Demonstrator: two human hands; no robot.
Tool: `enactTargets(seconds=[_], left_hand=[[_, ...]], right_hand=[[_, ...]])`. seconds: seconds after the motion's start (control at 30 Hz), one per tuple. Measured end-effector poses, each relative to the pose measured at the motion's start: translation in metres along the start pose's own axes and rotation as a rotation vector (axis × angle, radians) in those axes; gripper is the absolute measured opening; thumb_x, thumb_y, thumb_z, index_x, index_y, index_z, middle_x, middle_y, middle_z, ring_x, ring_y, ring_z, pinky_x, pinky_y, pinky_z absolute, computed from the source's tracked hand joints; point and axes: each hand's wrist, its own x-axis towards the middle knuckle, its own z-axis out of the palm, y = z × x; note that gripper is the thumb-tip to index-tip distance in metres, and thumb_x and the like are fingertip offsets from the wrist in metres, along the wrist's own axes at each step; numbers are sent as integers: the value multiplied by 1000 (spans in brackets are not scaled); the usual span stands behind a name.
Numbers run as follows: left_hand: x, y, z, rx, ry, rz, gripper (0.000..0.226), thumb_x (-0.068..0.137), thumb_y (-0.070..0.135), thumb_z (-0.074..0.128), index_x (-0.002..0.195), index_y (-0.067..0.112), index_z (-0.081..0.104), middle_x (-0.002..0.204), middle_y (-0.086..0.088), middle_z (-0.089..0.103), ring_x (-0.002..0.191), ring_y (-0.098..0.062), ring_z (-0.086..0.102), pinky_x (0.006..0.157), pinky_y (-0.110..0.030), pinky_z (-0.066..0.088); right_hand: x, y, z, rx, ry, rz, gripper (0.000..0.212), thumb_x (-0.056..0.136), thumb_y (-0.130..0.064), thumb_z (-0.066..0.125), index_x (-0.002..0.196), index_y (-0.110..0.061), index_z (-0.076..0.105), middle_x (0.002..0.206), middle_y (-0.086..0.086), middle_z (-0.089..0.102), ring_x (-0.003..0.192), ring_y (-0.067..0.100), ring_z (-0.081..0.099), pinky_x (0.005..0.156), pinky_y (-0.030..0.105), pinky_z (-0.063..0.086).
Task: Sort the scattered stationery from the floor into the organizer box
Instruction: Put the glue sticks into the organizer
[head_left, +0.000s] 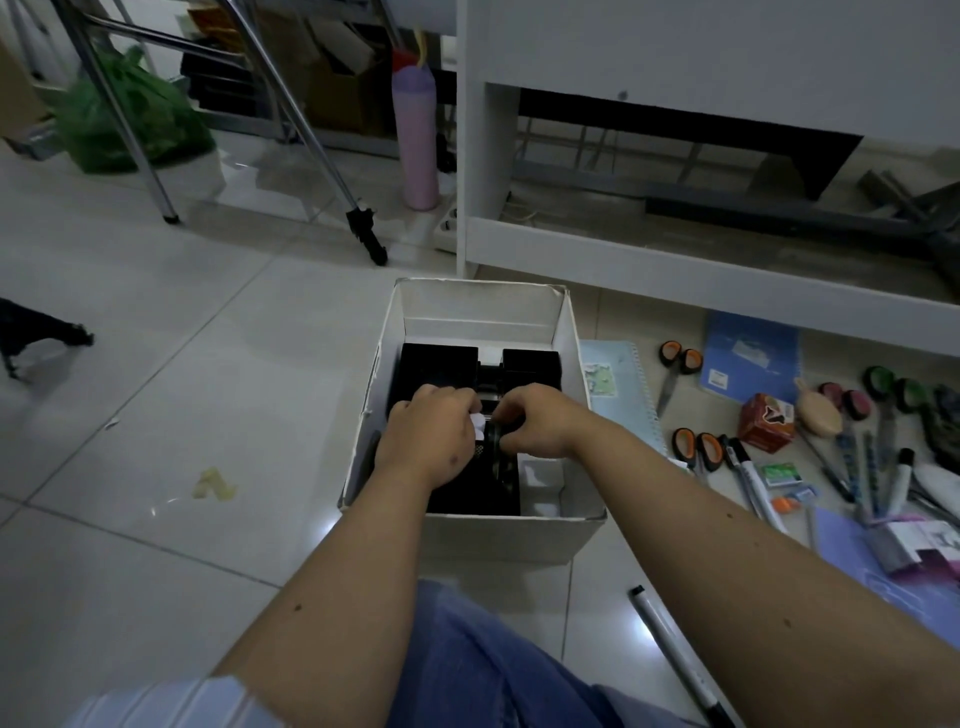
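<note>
1. Your left hand (426, 434) and right hand (535, 423) meet inside the white organizer box (566, 332) at the centre of the frame, above its black compartments (439, 364).
2. Your left grip is curled round a small white item (478, 427); what it is cannot be told.
3. Your right grip pinches a small dark object (497, 435) just beside that white item.
4. The box stands on the tiled floor (182, 415), in front of your knee.
5. At the right of the frame the stationery lies scattered on the floor: orange-handled scissors (678, 366), a blue notebook (750, 356), a red carton (768, 421) and markers (753, 483).
6. A lone pen (675, 654) lies at the lower right.
</note>
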Motion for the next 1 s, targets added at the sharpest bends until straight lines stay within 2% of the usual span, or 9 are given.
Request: enactTargets(seconds=[0.07, 0.2, 0.33, 0.47, 0.53, 0.6, 0.67, 0.8, 1.0], left_hand=[[0, 1, -1, 0, -3, -5, 32, 94, 14, 38, 118, 19, 57, 120, -4, 58, 114, -24, 47, 91, -36, 38], [-1, 2, -1, 5, -9, -4, 32, 94, 13, 38, 119, 19, 57, 120, -4, 58, 114, -24, 46, 91, -36, 37], [-1, 2, -1, 2, -12, -10, 32, 93, 13, 37, 118, 19, 58, 120, -4, 58, 113, -24, 48, 89, -35, 37], [0, 4, -3, 0, -11, -13, 32, 94, 13, 37, 118, 19, 58, 119, -5, 58, 112, -25, 48, 88, -34, 37], [-1, 3, -3, -5, -11, -13, 31, 94, 13, 38, 117, 19, 58, 119, -5, 58, 112, -25, 48, 88, -34, 37], [-1, 3, -3, -9, -15, -17, 32, 94, 13, 38, 117, 19, 59, 119, -5, 58, 112, -25, 48, 89, -35, 37], [-1, 3, -3, -16, -16, -26, 32, 94, 13, 38, 118, 18, 59, 119, -6, 58, 111, -26, 48, 90, -35, 38], [-1, 3, -3, -29, 4, -24, 33, 94, 13, 38, 120, 19, 58, 120, -6, 58, 112, -27, 49, 91, -36, 39], [0, 0, 1, -41, 2, -51, 32, 93, 15, 38, 117, 22, 59, 119, -6, 58, 109, -28, 51, 90, -37, 41]], right_hand=[[-1, -1, -1, -4, -19, 6, 29, 82, -12, 64, 109, -4, 64, 112, 12, 65, 99, 24, 62, 86, 33, 50], [1, -2, -1, -95, -68, 9, 30, 86, -20, 64, 109, -2, 66, 110, 16, 66, 101, 29, 62, 92, 41, 50], [2, -6, -3, -178, -113, 21, 32, 90, -24, 59, 115, -4, 64, 115, 14, 64, 102, 28, 61, 90, 38, 49], [-1, -8, -3, -150, -159, 55, 35, 93, -24, 54, 124, -10, 59, 121, 13, 60, 89, 25, 59, 79, 35, 53], [0, -10, -2, -173, -182, 74, 36, 95, -24, 50, 128, -10, 56, 123, 11, 57, 89, 21, 53, 81, 32, 50], [0, -13, -1, -179, -182, 92, 36, 96, -24, 48, 126, -7, 56, 121, 13, 58, 87, 19, 50, 75, 29, 46], [0, -12, 0, -131, -159, 85, 35, 94, -21, 53, 126, -7, 54, 117, 13, 58, 84, 21, 52, 67, 29, 47], [-3, -6, 5, 4, -50, 69, 30, 88, -15, 62, 116, -8, 55, 116, 16, 58, 83, 27, 57, 77, 42, 54], [-4, -7, 2, -28, -82, 63, 32, 86, -15, 66, 115, -2, 60, 113, 20, 62, 87, 26, 59, 79, 36, 52]])
